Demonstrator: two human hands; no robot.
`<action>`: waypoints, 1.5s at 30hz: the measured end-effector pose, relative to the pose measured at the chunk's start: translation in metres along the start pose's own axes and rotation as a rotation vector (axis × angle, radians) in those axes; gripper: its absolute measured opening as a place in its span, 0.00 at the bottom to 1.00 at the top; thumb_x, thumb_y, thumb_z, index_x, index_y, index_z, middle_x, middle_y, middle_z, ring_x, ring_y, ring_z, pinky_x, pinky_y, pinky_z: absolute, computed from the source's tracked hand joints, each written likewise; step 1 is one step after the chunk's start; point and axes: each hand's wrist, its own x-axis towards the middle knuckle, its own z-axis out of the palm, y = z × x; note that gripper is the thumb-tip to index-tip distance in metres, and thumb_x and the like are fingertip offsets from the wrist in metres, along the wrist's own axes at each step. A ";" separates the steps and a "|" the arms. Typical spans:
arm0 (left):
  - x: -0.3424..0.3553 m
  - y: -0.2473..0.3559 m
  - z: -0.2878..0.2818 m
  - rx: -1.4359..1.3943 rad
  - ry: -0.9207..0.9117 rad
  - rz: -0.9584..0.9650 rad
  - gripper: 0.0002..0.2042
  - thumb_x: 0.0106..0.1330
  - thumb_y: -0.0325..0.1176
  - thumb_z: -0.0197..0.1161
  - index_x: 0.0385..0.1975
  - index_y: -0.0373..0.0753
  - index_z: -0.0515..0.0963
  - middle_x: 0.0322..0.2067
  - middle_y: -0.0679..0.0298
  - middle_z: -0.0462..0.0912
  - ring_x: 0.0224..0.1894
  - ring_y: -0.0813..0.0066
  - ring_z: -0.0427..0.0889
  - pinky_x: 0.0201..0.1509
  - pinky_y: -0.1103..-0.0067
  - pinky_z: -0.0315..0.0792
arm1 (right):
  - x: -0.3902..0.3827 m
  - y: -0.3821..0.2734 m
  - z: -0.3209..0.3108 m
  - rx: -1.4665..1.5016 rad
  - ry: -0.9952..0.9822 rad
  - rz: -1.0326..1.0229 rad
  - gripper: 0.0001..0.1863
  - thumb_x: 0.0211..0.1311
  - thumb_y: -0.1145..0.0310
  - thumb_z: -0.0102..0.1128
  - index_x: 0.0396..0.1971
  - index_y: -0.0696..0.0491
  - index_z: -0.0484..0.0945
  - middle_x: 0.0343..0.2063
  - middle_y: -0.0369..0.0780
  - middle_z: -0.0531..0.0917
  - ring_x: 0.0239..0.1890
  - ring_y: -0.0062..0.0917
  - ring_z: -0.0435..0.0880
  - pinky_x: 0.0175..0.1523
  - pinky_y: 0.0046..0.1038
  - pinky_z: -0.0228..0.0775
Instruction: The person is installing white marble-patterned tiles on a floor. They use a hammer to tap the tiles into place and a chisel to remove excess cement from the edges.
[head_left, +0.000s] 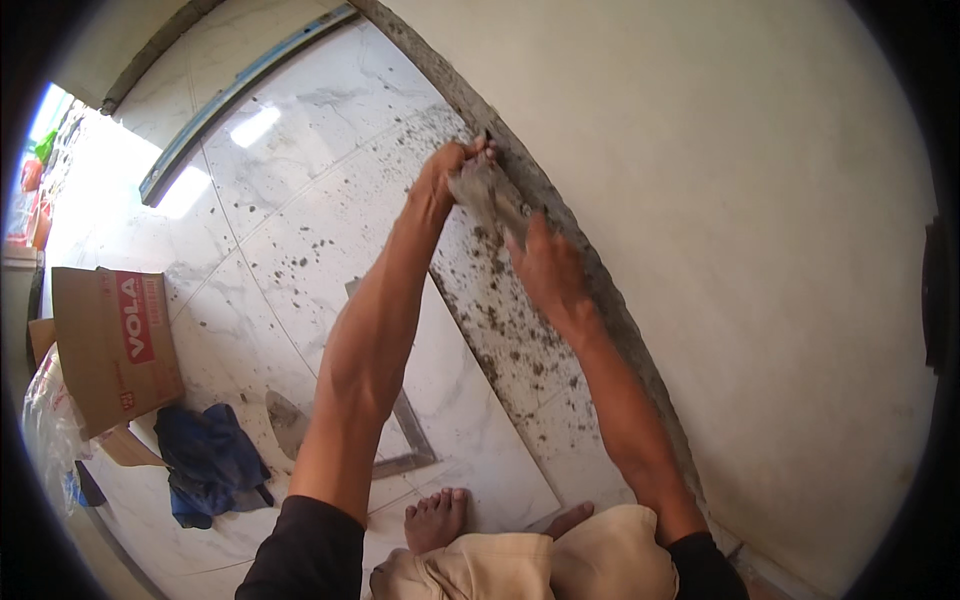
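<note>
My left hand [458,172] is closed beside the rough strip along the wall's foot, fingers curled round something small and dark that mostly hides in its grip. Close below it, my right hand [552,265] is closed on a grey tool [490,203], smeared by motion, so its kind cannot be made out. The tool reaches up to my left hand. Both hands are over the rough grey mortar edge [570,215] at the bottom of the wall. Grey crumbs [500,335] are scattered over the white marbled floor tiles [290,190] under my arms.
A loose tile [470,400] lies near my feet, beside a metal frame piece [415,460] and a trowel blade [286,422]. At left are a cardboard box [115,340] and dark blue cloth [208,460]. A long bluish straightedge [240,95] lies farther off. The plain wall [740,220] rises at right.
</note>
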 end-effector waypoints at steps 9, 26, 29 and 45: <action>-0.027 -0.015 0.006 0.118 0.102 -0.040 0.10 0.74 0.32 0.51 0.37 0.32 0.77 0.28 0.63 0.77 0.24 0.78 0.72 0.29 0.81 0.72 | -0.048 -0.020 -0.029 0.339 -0.069 0.274 0.17 0.69 0.60 0.55 0.37 0.63 0.71 0.15 0.53 0.79 0.21 0.50 0.83 0.22 0.43 0.71; -0.031 -0.055 0.023 -0.109 0.107 -0.110 0.09 0.74 0.32 0.50 0.41 0.32 0.72 0.27 0.65 0.77 0.22 0.81 0.73 0.23 0.85 0.71 | -0.063 -0.009 -0.040 0.284 -0.068 0.258 0.18 0.68 0.59 0.57 0.35 0.62 0.70 0.12 0.50 0.77 0.17 0.45 0.83 0.17 0.38 0.70; -0.033 -0.053 0.027 -0.020 0.115 -0.060 0.09 0.74 0.32 0.51 0.42 0.32 0.72 0.26 0.63 0.77 0.20 0.78 0.74 0.23 0.83 0.73 | -0.059 -0.014 -0.035 0.135 0.028 0.106 0.16 0.68 0.60 0.57 0.35 0.61 0.70 0.12 0.50 0.78 0.18 0.46 0.82 0.18 0.38 0.73; -0.033 -0.056 0.029 -0.100 0.081 -0.070 0.08 0.73 0.31 0.53 0.41 0.33 0.72 0.29 0.63 0.77 0.24 0.79 0.75 0.22 0.86 0.70 | -0.047 0.014 -0.012 -0.044 0.004 0.081 0.16 0.61 0.62 0.63 0.36 0.57 0.68 0.15 0.50 0.79 0.19 0.46 0.83 0.23 0.42 0.76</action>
